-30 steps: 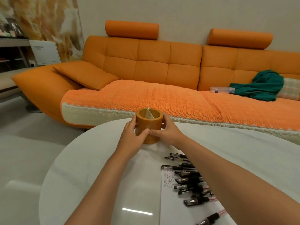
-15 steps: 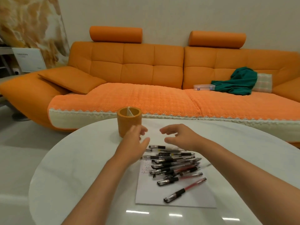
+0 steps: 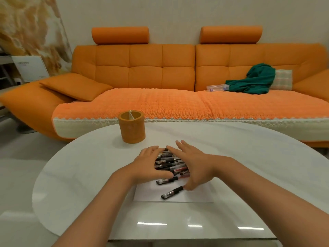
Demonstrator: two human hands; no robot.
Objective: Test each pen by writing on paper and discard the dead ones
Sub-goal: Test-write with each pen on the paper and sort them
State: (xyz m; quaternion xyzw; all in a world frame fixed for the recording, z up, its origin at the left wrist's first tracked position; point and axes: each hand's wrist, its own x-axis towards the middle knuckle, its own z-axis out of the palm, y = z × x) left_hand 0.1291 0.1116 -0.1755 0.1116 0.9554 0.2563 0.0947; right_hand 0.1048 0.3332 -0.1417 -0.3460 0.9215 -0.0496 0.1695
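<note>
Several black-capped pens (image 3: 168,164) lie in a heap on a white sheet of paper (image 3: 151,193) on the white table (image 3: 89,175). My left hand (image 3: 149,164) lies against the heap's left side with fingers straight. My right hand (image 3: 192,166) presses against the heap's right side, fingers straight, covering the pens' far ends. Two pens lie apart nearer to me: one (image 3: 166,180) just below the heap and one (image 3: 171,192) lower on the paper. An orange cylindrical pen holder (image 3: 132,129) stands upright beyond the hands, with a divider inside.
An orange sofa (image 3: 160,77) runs behind the table, with a green cloth (image 3: 254,81) and a clear plastic box (image 3: 217,87) on its seat. A white box (image 3: 30,67) leans at the far left. The table's front edge is glossy.
Both hands let go of the orange holder, left it standing on the table and came down onto the pens. They have now closed in on the heap from both sides.
</note>
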